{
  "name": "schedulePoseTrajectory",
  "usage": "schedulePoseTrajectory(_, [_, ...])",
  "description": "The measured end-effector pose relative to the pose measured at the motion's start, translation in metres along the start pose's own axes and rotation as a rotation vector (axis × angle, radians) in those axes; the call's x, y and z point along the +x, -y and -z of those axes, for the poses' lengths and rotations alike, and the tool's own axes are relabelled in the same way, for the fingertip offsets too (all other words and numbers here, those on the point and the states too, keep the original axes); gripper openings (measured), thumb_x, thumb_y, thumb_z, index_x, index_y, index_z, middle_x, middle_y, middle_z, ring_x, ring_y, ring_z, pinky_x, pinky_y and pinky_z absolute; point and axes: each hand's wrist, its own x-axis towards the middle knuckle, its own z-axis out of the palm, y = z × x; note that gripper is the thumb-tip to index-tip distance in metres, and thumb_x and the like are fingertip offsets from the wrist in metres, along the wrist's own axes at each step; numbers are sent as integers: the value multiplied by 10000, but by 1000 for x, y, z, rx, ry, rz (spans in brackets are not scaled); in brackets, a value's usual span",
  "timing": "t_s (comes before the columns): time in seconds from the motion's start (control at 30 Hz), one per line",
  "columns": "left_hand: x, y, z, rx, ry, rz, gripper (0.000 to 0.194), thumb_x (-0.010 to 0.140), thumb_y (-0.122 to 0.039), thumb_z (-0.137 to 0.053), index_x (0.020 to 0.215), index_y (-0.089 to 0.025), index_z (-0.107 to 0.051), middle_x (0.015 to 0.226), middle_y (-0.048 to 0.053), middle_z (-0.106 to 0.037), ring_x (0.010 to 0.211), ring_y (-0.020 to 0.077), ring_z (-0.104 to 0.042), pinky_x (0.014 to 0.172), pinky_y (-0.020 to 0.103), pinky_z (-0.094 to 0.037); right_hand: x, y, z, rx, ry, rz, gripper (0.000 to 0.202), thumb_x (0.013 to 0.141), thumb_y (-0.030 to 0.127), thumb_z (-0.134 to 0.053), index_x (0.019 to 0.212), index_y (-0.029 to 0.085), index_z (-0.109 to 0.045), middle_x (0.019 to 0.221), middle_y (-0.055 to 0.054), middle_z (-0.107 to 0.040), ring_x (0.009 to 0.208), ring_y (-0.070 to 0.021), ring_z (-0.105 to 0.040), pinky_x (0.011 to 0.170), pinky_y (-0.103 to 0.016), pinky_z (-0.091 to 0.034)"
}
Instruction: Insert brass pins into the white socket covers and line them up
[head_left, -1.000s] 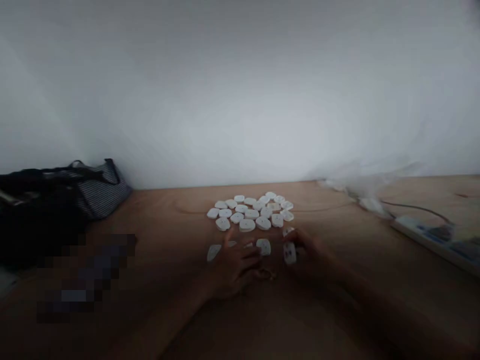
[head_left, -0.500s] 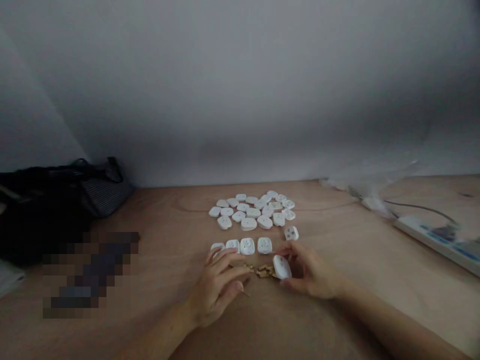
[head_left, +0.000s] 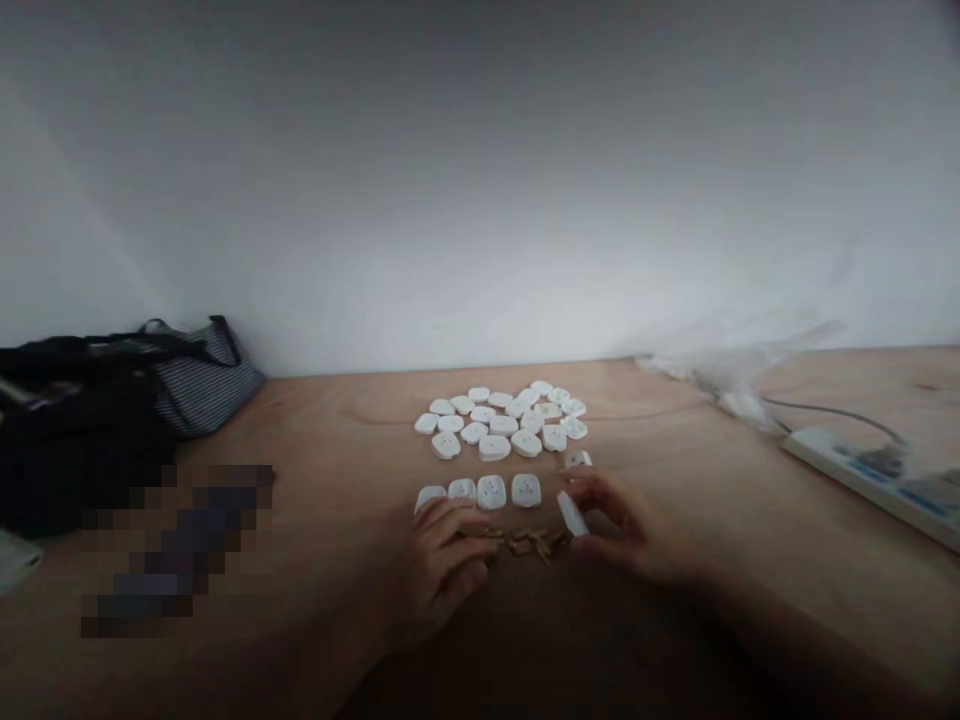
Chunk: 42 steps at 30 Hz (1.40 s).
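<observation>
**Left Hand (head_left: 442,565) Beside Brass-Coloured Pieces (head_left: 532,543), Right Hand (head_left: 637,530) Pinching a Tilted White Piece (head_left: 572,514)**

At the far left of the counter (head_left: 337,480), a black bag (head_left: 82,440) with a striped section (head_left: 206,385) reaches toward the far edge, by the wall (head_left: 480,180). A pixelated dark item (head_left: 187,545) lies in front of it.

Farther right, the left hand has its fingers fanned and its thumb just below them; whether it pinches anything, I cannot tell. The fingers partly cover the left end of a row of four white pieces (head_left: 492,491), whose visible faces have small openings.

Beyond the row, toward the far edge, sits a cluster of similar white pieces (head_left: 493,447). The small brass-coloured pieces lie loose nearer the wearer, between the hands.

The tilted white piece stands nearly edge-on between the right hand's thumb and fingers, just right of the brass-coloured pieces. Another white piece (head_left: 578,459) sits just beyond those fingers.

Farther right, a crumpled clear plastic bag (head_left: 739,385) rests near the far edge. A dark cable (head_left: 832,410) runs to a white power strip (head_left: 874,480) toward the counter's right side.
</observation>
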Motion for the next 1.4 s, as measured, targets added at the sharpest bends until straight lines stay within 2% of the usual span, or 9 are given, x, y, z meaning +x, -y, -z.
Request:
schedulePoseTrajectory(0.13, [1, 0, -1, -4, 40, -42, 226, 858, -287, -522, 1043, -232, -640, 1099, 81, -593, 1109, 265, -465, 982, 466, -334, 4, -4, 9, -50, -66, 90, 414, 813, 313, -597, 1206, 259, -478, 1209, -80, -516, 1103, -225, -530, 917, -374, -469])
schedulePoseTrajectory(0.3, [1, -1, -2, 22, 49, -44, 214, 824, -281, -562, 1016, -238, -646, 1072, 75, -611, 1096, 262, -488, 989, 472, -325, 19, -13, 18, -431, -202, 77, 366, 736, 327, -656, 1059, 210, -527, 1056, -87, -606, 1008, -255, -570, 901, -433, -448])
schedulePoseTrajectory(0.5, [-1, 10, 1, 189, -46, 66, 250, 809, -335, -602, 1042, -251, -643, 1093, 71, -619, 1104, 285, -501, 991, 526, -315, 38, -15, 9, -820, -50, 18, 316, 718, 347, -653, 994, 224, -558, 1084, -80, -628, 1164, -295, -485, 1046, -628, 5])
schedulePoseTrajectory(0.6, [-4, 19, 1, 225, -72, 183, 281, 838, -354, -566, 1087, -240, -630, 1165, 84, -593, 1143, 284, -481, 984, 519, -353, 41, -16, 6, -835, 11, 11, 410, 750, 428, -619, 1090, 216, -533, 1185, -118, -586, 1217, -301, -442, 1027, -641, 73])
schedulePoseTrajectory(0.73, [-9, 26, 1, 214, -7, 369, 397, 903, -359, -454, 1272, -220, -506, 1360, 109, -455, 1274, 295, -376, 1012, 522, -353, 35, -23, 16, -797, 14, -19, 595, 738, 477, -619, 1241, 216, -438, 1287, -140, -515, 1259, -322, -386, 1015, -669, 41])
schedulePoseTrajectory(0.87, [-8, 26, 1, 178, 107, 457, 445, 943, -372, -356, 1340, -186, -429, 1452, 129, -322, 1335, 302, -279, 1044, 521, -310, 30, -33, 31, -752, 8, -78, 597, 759, 420, -607, 1294, 244, -406, 1330, -128, -480, 1274, -335, -362, 1001, -697, -20])
schedulePoseTrajectory(1.03, [-1, 22, -2, 158, 155, 411, 452, 933, -396, -386, 1321, -174, -453, 1442, 122, -344, 1332, 296, -285, 1048, 500, -315, 28, -42, 35, -710, -20, -84, 479, 806, 333, -556, 1263, 256, -439, 1323, -103, -489, 1257, -325, -391, 1004, -692, -87])
schedulePoseTrajectory(1.23, [2, 24, -5, 184, 150, 378, 453, 932, -383, -392, 1338, -186, -418, 1442, 119, -346, 1334, 283, -286, 1057, 502, -304, 20, -42, 40, -531, -138, -50, 279, 773, 267, -578, 1043, 199, -552, 1058, -81, -620, 975, -241, -591, 864, -414, -470])
schedulePoseTrajectory(1.4, [-2, 21, -2, 180, 40, 227, 404, 903, -338, -467, 1282, -199, -474, 1381, 116, -422, 1295, 288, -344, 1040, 503, -338, 3, -33, 44, -475, -72, -72, 343, 774, 256, -580, 1109, 204, -528, 1039, -65, -628, 952, -237, -598, 845, -404, -485])
